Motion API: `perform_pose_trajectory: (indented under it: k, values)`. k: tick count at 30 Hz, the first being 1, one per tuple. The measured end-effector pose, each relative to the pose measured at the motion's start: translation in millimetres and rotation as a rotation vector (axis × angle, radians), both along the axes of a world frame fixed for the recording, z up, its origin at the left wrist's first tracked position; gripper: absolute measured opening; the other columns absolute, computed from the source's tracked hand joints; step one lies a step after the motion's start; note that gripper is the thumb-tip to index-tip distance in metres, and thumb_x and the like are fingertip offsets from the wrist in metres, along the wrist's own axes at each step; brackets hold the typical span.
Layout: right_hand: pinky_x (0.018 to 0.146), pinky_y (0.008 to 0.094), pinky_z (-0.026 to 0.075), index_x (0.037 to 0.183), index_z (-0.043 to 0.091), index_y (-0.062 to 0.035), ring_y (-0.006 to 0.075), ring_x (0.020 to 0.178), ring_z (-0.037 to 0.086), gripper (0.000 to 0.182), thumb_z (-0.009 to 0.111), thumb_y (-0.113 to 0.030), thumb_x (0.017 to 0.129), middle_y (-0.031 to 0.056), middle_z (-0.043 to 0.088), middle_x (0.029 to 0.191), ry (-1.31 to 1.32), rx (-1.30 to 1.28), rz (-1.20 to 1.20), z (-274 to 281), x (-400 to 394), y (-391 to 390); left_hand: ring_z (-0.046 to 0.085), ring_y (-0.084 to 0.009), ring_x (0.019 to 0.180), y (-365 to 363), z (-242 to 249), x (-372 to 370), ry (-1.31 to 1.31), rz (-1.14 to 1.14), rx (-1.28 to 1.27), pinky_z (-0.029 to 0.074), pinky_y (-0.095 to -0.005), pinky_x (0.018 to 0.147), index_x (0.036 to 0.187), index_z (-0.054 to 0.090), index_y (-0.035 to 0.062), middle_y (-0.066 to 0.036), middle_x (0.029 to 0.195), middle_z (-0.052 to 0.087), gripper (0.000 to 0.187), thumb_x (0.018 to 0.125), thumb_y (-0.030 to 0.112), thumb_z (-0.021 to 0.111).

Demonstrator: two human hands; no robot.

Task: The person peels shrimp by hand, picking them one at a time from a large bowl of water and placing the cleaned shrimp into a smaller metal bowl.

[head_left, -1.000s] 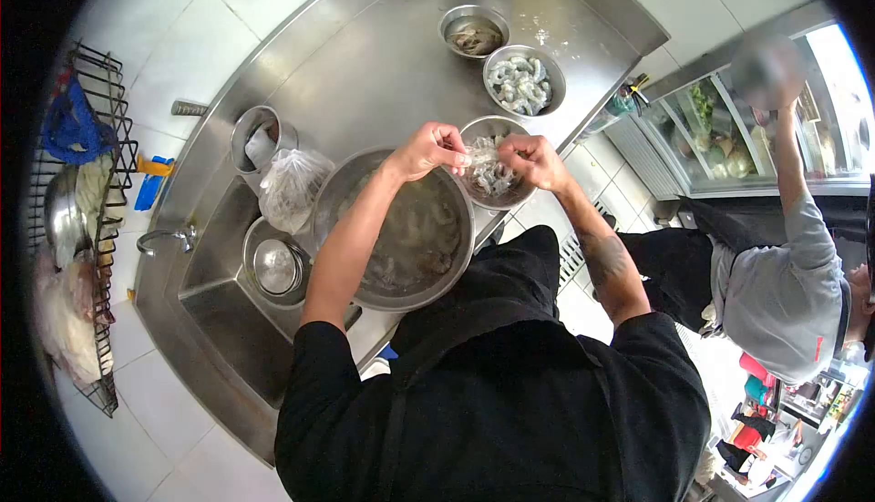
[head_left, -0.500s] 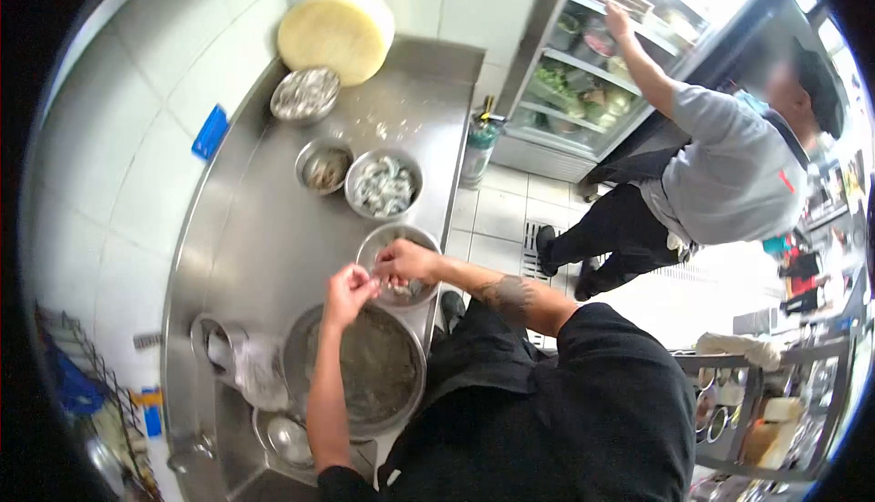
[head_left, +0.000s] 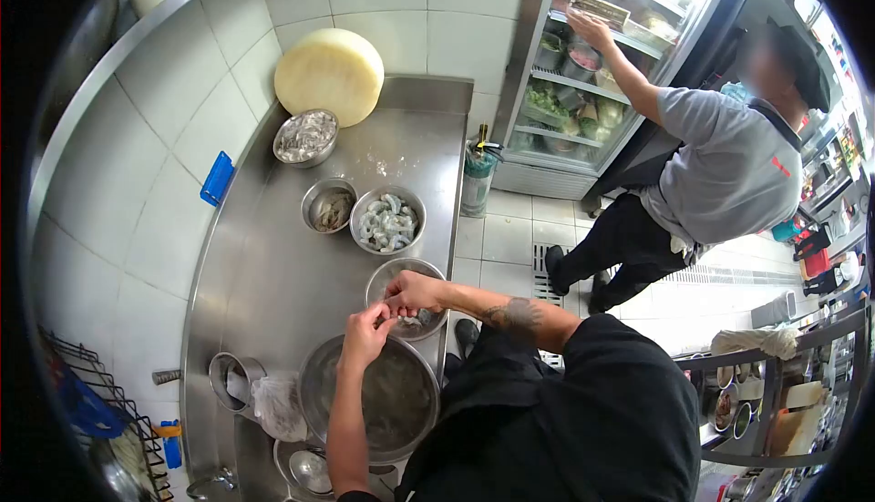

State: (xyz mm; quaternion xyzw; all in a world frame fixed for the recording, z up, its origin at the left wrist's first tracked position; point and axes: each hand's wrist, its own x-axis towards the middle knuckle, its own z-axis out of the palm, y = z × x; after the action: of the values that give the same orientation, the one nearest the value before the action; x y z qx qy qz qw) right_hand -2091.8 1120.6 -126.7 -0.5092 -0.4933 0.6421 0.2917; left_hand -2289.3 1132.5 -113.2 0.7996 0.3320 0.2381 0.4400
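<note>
My left hand [head_left: 366,336] and my right hand [head_left: 416,292] meet over the near edge of a steel bowl [head_left: 406,270]. Both hands are closed, fingertips pinched together on a small shrimp, mostly hidden by the fingers. Greyish shrimp [head_left: 417,318] lie in that bowl under my right hand. Just beyond stands a bowl of pale peeled shrimp [head_left: 390,225]. Beside it, a smaller bowl holds brownish-grey scraps [head_left: 332,209], perhaps shells. Below my left wrist sits a wide steel basin [head_left: 406,411] with murky contents.
A bowl of greyish pieces [head_left: 306,138] stands by a round yellowish board [head_left: 330,76] against the wall. A clear plastic bag [head_left: 277,408] and steel pot [head_left: 233,380] are left of the basin. A co-worker [head_left: 720,165] reaches into a glass-door fridge [head_left: 547,179] at right.
The view has shifted slightly. My hands stay pinched together over the bowl, with the left fingers now closer to the right. The co-worker's hand has moved slightly on the fridge shelf.
</note>
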Motion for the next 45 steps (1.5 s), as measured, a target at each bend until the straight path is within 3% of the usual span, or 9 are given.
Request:
perform_pose_trajectory:
  k: [14,17,23,26,31,36,39,41,45]
  values:
    - [0.058,0.0280,0.054,0.101,0.069,0.0004,0.0136,0.068,0.064,0.024,0.062,-0.020,0.091,0.0065,0.068,0.081,0.010,-0.007,-0.028,-19.8,8.8,5.1,0.044,-0.0221,0.059,2.4,-6.3,-12.9,-0.053,-0.003,-0.002,0.042,-0.0359,0.057,0.078,0.050,0.0009,-0.013,0.066,0.050,0.020,0.087,0.007,0.067]
    - [0.049,0.0248,0.048,0.095,0.068,0.0035,0.0120,0.059,0.059,0.020,0.063,-0.015,0.091,0.0065,0.066,0.076,0.114,-0.108,-0.092,8.6,4.0,-1.3,0.040,-0.0078,0.064,-1.0,5.2,-15.5,-0.099,-0.026,0.038,0.038,-0.0273,0.057,0.078,0.049,0.0026,0.000,0.065,0.044,0.022,0.088,0.010,0.068]
    - [0.043,0.0206,0.037,0.088,0.066,0.0030,0.0065,0.053,0.050,0.015,0.064,-0.011,0.093,0.0023,0.058,0.067,0.239,-0.201,-0.065,21.5,5.2,-6.0,0.040,-0.0074,0.064,-7.8,8.1,-20.3,-0.178,-0.011,-0.075,0.038,-0.0267,0.055,0.079,0.048,0.0002,-0.001,0.075,0.050,0.023,0.086,0.003,0.070]
    - [0.044,0.0187,0.035,0.094,0.066,0.0025,0.0060,0.055,0.050,0.012,0.064,-0.010,0.093,0.0016,0.059,0.073,0.239,-0.205,-0.114,23.8,10.1,-4.9,0.047,-0.0070,0.068,-4.1,5.7,-20.9,-0.200,-0.068,0.027,0.045,-0.0252,0.059,0.079,0.047,-0.0003,-0.002,0.081,0.053,0.023,0.086,-0.001,0.069]
    - [0.045,0.0188,0.037,0.093,0.066,0.0009,0.0051,0.055,0.050,0.012,0.064,-0.011,0.093,0.0005,0.058,0.071,0.226,-0.190,-0.137,27.1,38.7,3.9,0.062,-0.0104,0.084,-2.3,-1.7,-28.2,-0.372,0.042,-0.345,0.055,-0.0270,0.077,0.080,0.050,-0.0010,-0.005,0.089,0.061,0.018,0.087,-0.003,0.067]
    - [0.056,0.0217,0.046,0.101,0.068,-0.0018,0.0078,0.063,0.056,0.023,0.065,-0.022,0.091,-0.0008,0.062,0.077,-0.177,0.083,-0.059,40.3,62.9,16.4,0.068,-0.0160,0.095,11.3,1.6,-20.8,-0.053,-0.017,-0.194,0.056,-0.0298,0.082,0.099,0.058,0.0008,-0.011,0.098,0.065,0.016,0.086,0.003,0.067]
    - [0.064,0.0273,0.051,0.113,0.068,-0.0030,0.0143,0.071,0.064,0.035,0.066,-0.029,0.089,0.0050,0.069,0.083,-0.213,0.194,-0.242,48.9,68.5,38.1,0.068,-0.0219,0.093,14.2,11.0,-21.2,0.159,-0.052,0.064,0.054,-0.0342,0.081,0.144,0.044,0.0181,-0.020,0.135,0.054,0.067,0.084,0.015,0.072]
    - [0.070,0.0337,0.054,0.114,0.067,0.0003,0.0214,0.076,0.069,0.040,0.066,-0.030,0.088,0.0143,0.072,0.083,-0.820,0.350,-0.339,56.7,68.9,47.2,0.063,-0.0135,0.076,21.5,11.9,-38.3,-0.097,0.168,-0.177,0.054,-0.0281,0.074,0.139,0.050,0.0159,-0.011,0.125,0.061,0.056,0.087,0.015,0.071]
    - [0.077,0.0399,0.054,0.109,0.070,-0.0056,0.0299,0.081,0.071,0.034,0.065,-0.030,0.086,0.0181,0.071,0.083,-0.805,0.355,-0.383,27.3,77.3,40.0,0.065,-0.0135,0.076,2.7,2.0,-104.7,0.114,0.557,-0.126,0.053,-0.0302,0.068,0.113,0.066,0.0058,-0.008,0.091,0.072,0.025,0.091,0.020,0.067]
